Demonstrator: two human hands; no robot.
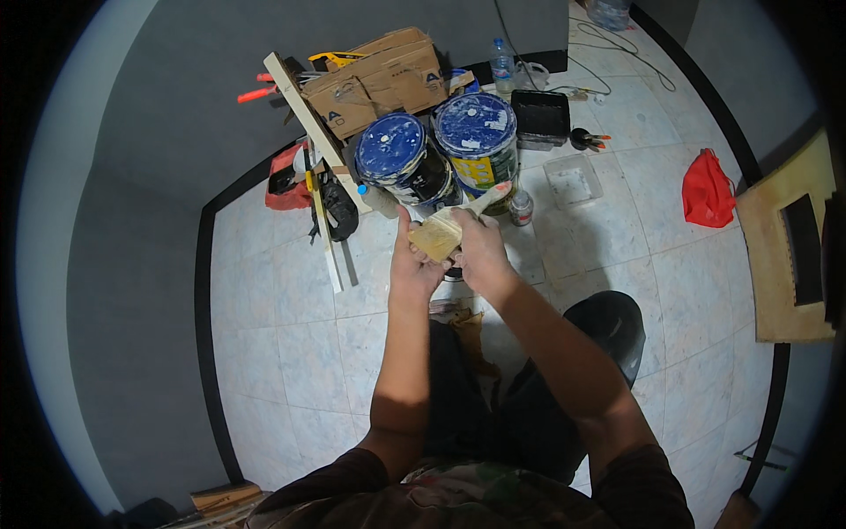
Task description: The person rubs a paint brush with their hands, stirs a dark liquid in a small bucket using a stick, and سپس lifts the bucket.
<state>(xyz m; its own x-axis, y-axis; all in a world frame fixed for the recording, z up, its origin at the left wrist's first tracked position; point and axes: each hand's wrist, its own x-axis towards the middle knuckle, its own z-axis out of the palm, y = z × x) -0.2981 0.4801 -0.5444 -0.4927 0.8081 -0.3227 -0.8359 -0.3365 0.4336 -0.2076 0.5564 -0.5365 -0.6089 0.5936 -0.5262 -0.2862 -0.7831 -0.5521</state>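
Note:
In the head view I hold a wide paintbrush (434,237) with pale, crusted bristles between both hands. My left hand (414,269) is closed on its bristle end from the left and below. My right hand (480,247) grips it near the base of the handle, whose pink-tipped end points up and right. Just beyond my hands stand two blue-lidded paint buckets (389,141) (474,123), with a small jar (521,210) by the right one. A whitish bottle (382,201) with a light blue cap leans beside the left bucket. What lies under my hands is mostly hidden.
Cardboard (370,70), a leaning wood plank (300,101) and a red tool bag (286,198) are at back left. A black tray (541,115), clear container (571,181), cables and water bottle (501,66) are at back right. A red bag (708,185) and wooden panel (767,264) are right.

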